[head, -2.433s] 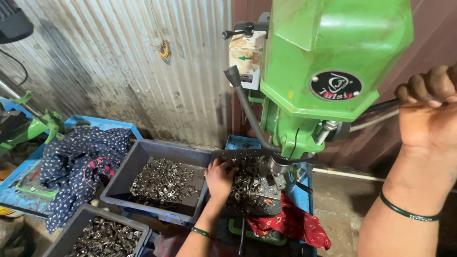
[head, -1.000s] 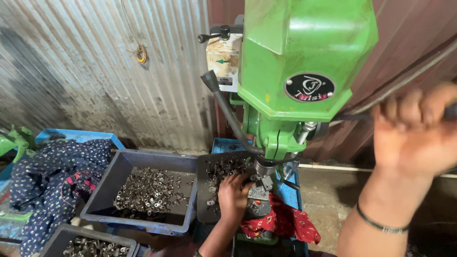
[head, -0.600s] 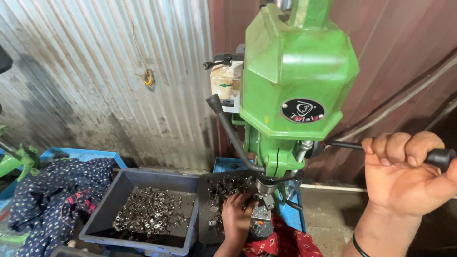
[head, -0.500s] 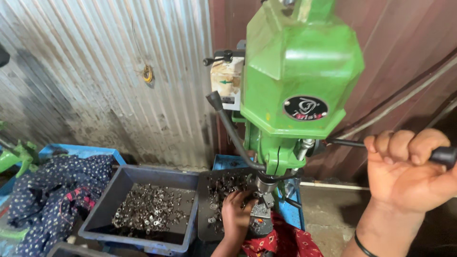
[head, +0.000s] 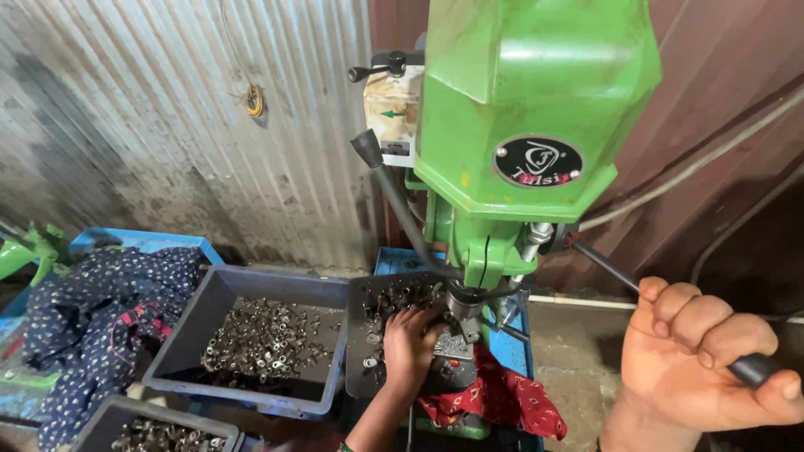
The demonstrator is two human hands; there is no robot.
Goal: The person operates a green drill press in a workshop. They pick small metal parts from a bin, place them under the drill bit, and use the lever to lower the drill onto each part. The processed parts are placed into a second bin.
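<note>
The feed lever (head: 670,314) of the green drill press (head: 528,125) is gripped by the right hand (head: 703,360), fingers curled tight around its black handle. The left hand (head: 410,343) is laid fingers-down, loosely together, on small metal parts (head: 389,305) in the dark tray (head: 356,368) just beside the spindle (head: 461,301). Little room is left between fingertips and spindle; a grey bin (head: 251,285) of parts is seen left of those fingers.

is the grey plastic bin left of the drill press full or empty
Partly full. The grey plastic bin holds a shallow heap of small metal parts over its floor, while its inner walls show bare well above them.
</note>
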